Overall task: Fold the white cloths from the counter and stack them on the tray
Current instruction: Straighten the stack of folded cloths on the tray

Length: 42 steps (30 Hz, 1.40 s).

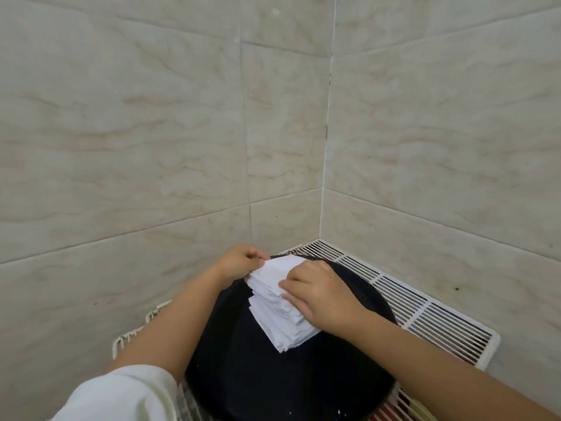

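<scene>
While you look down into the tiled corner, your two hands meet over a stack of white cloths (280, 311) that rests on a round black tray (273, 381). The stack leans and fans out, its lower layers stepping toward you and its top layers reaching toward the far rim of the tray. Your left hand (239, 261) sits at the far left corner of the stack, fingers curled, pinching the edge of the topmost cloth between thumb and fingertips. Your right hand (321, 296) lies on the right side of the stack, palm down, fingers bent and pressing into the upper folds; whether it grips a layer or only presses on it, you cannot tell from here. The cloths lie between your hands, touching both. The tray stands on a white slatted grille (425, 311) that serves as the surface, set into the corner of the marbled wall tiles (151, 132). A white sleeve (121, 396) covers your left upper arm near the bottom edge.
</scene>
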Each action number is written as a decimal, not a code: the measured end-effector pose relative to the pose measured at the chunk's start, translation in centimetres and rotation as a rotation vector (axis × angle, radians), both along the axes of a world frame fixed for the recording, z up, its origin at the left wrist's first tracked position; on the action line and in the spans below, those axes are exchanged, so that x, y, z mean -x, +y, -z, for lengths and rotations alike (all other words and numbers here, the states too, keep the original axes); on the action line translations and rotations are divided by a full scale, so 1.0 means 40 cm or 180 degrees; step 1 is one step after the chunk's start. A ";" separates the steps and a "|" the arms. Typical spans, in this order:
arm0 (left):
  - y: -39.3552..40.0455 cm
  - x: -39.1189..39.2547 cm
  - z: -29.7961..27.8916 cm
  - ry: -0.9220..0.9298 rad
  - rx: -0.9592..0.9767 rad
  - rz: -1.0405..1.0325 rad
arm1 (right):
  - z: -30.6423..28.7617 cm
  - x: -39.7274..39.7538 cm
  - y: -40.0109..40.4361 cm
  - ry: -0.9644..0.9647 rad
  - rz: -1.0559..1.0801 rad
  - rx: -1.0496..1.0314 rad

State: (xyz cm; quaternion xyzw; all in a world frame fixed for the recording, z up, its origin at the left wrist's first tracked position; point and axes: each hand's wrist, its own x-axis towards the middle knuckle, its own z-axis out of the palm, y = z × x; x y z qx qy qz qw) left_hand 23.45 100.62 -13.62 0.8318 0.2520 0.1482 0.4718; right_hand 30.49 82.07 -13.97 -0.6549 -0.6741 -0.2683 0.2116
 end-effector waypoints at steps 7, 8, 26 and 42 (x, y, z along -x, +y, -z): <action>0.000 0.004 0.018 -0.0076 0.1252 -0.0264 | 0.060 0.027 -0.048 0.0682 0.0308 -0.0416; -0.003 0.006 0.021 0.0023 0.1571 -0.0258 | 0.059 0.035 -0.055 0.1242 0.0452 -0.0626; -0.002 0.011 0.041 -0.0467 0.2518 0.0183 | 0.083 0.153 0.127 0.5566 0.2012 -0.1464; -0.054 0.053 0.009 -0.0615 -0.0731 -0.0773 | -0.013 0.000 0.020 0.2204 0.0584 0.0506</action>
